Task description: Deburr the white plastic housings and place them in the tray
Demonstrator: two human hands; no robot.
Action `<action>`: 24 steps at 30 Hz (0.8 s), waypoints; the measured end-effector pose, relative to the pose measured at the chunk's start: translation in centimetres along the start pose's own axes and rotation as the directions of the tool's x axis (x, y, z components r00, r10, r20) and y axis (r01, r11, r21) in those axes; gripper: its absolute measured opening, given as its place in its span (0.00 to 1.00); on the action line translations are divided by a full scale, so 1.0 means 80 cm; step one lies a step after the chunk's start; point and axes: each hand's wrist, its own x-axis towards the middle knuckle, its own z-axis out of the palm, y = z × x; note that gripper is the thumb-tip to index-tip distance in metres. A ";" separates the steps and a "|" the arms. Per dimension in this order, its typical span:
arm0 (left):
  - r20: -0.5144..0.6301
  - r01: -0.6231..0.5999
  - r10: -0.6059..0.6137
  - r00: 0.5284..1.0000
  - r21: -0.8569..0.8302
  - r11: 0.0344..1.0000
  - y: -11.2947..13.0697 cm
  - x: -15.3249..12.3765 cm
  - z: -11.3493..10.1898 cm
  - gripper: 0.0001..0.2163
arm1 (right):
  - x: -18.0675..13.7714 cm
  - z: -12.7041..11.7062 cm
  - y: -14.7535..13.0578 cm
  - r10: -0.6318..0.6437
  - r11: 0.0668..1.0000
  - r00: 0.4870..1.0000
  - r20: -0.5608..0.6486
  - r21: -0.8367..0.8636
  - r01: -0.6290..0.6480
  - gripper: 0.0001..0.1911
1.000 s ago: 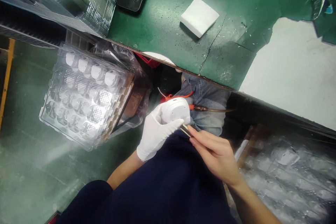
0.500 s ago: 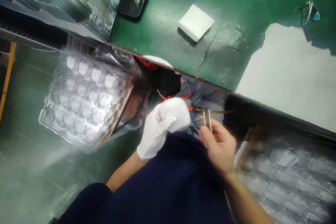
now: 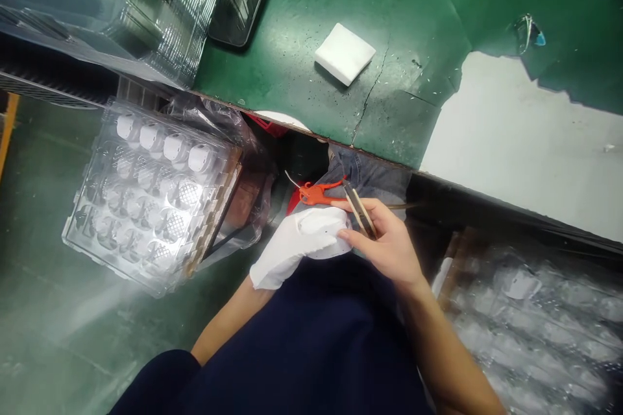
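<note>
Single head-worn view, looking steeply down past the torso into the lap. Close range: gloved left hand point(image 3: 287, 248) and bare right hand point(image 3: 389, 243) near frame centre. Frame rolled, so the green bench top point(image 3: 311, 6) runs diagonally across the far side. Clear blister tray point(image 3: 146, 198) at left, bagged trays point(image 3: 530, 324) near right. No second view for overlap.

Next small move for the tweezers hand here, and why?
Probably tip the tweezers down toward the white part. The right hand holds them pointing up and away, tips clear of it, while the gloved left hand grips the part in the lap, with the right fingertips already against its edge.
</note>
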 end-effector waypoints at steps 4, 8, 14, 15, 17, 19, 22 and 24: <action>-0.065 0.016 -0.023 0.998 -0.098 0.995 0.000 -0.006 0.007 0.20 | -0.007 0.006 0.006 -0.129 0.990 0.974 -0.185 -0.082 0.115 0.15; -0.125 -0.019 0.002 0.992 -0.138 0.990 0.012 -0.011 0.018 0.20 | -0.030 0.014 0.010 -0.242 0.957 0.911 -0.334 -0.239 0.166 0.15; -0.108 -0.098 0.080 0.991 -0.173 0.980 0.024 -0.012 0.021 0.18 | -0.062 0.023 0.011 -0.282 0.946 0.946 -0.157 -0.209 0.247 0.23; -0.102 -0.120 0.104 0.989 -0.167 0.979 0.024 -0.012 0.021 0.18 | -0.064 0.025 0.010 -0.308 0.938 0.943 -0.128 -0.210 0.277 0.24; -0.123 -0.127 0.108 0.987 -0.156 0.980 0.024 -0.015 0.022 0.18 | -0.065 0.027 0.007 -0.365 0.914 0.928 -0.072 -0.219 0.342 0.25; -0.166 -0.104 0.078 0.983 -0.154 0.982 0.022 -0.017 0.022 0.18 | -0.065 0.028 0.005 -0.412 0.892 0.910 -0.034 -0.220 0.395 0.26; -0.196 -0.095 0.065 0.978 -0.148 0.984 0.019 -0.019 0.022 0.18 | -0.064 0.028 0.002 -0.436 0.878 0.899 -0.027 -0.233 0.419 0.27; -0.193 -0.106 0.078 0.978 -0.140 0.984 0.018 -0.019 0.022 0.18 | -0.064 0.028 0.001 -0.435 0.876 0.900 -0.029 -0.242 0.416 0.26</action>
